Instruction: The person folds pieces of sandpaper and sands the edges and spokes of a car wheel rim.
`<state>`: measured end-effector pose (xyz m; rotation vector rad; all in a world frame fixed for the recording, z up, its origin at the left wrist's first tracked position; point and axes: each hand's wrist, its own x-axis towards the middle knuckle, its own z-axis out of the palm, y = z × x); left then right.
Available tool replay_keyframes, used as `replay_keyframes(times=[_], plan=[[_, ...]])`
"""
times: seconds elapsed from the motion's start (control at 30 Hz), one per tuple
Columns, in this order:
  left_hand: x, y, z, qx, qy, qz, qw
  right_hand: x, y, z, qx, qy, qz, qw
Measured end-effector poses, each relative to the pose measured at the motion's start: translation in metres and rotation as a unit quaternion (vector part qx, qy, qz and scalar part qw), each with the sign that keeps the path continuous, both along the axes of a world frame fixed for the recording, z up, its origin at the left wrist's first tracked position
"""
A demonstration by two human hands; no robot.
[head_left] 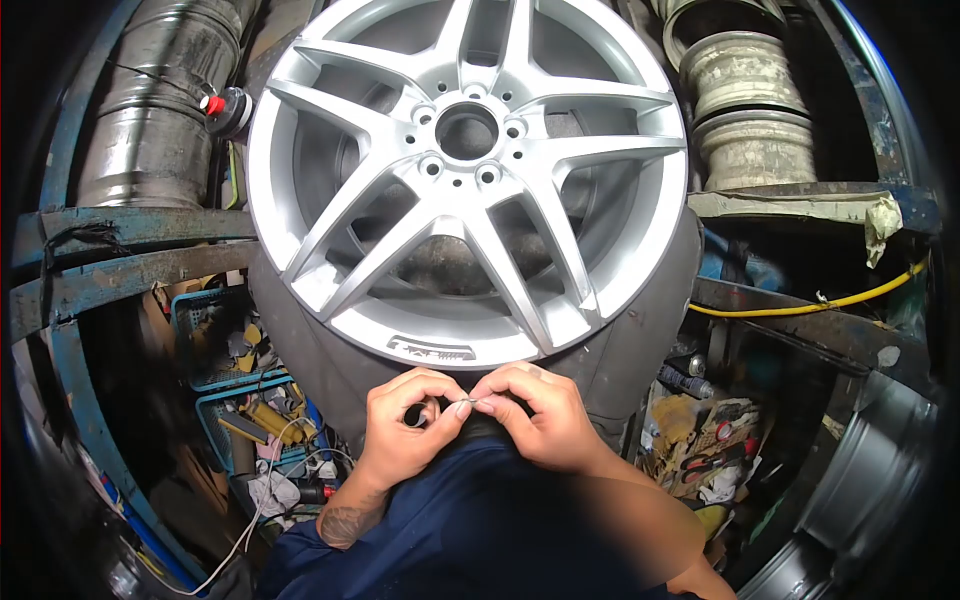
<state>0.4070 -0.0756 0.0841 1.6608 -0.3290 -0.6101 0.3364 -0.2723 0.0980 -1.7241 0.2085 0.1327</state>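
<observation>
A large silver alloy wheel rim (360,215) lies face up in front of me on a dark tyre (650,340). Near the rim's lower edge is a black marking (430,349). Just below that edge, my left hand (410,425) and my right hand (545,412) meet, thumbs and forefingers pinched together. Between the fingertips is a tiny thin piece (471,401), too small to name. Both hands are apart from the rim.
Blue baskets (195,395) with tools stand low on the left. A stack of worn wheel rims (750,110) sits at upper right, above a yellow hose (800,308). A metal frame (150,232) runs along the left. Clutter (700,440) lies at lower right.
</observation>
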Motion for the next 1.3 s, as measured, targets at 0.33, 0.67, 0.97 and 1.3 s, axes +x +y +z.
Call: replay_keyframes(times=[0.33, 0.67, 0.97, 1.3], plan=[[0.007, -0.004, -0.009, -0.011, -0.034, -0.002, 0.999, 0.013, -0.001, -0.004, -0.068, -0.082, -0.006, 0.994], [0.014, 0.000, -0.024, -0.024, 0.107, 0.136, 0.985, 0.040, -0.014, -0.011, -0.308, -0.118, 0.023, 0.944], [0.020, 0.000, -0.030, -0.021, 0.119, 0.106, 0.987, 0.044, -0.002, -0.009, -0.392, -0.074, 0.090, 0.913], [0.020, 0.002, -0.034, -0.024, 0.118, 0.102, 0.987, 0.051, -0.006, -0.006, -0.373, -0.067, 0.140, 0.915]])
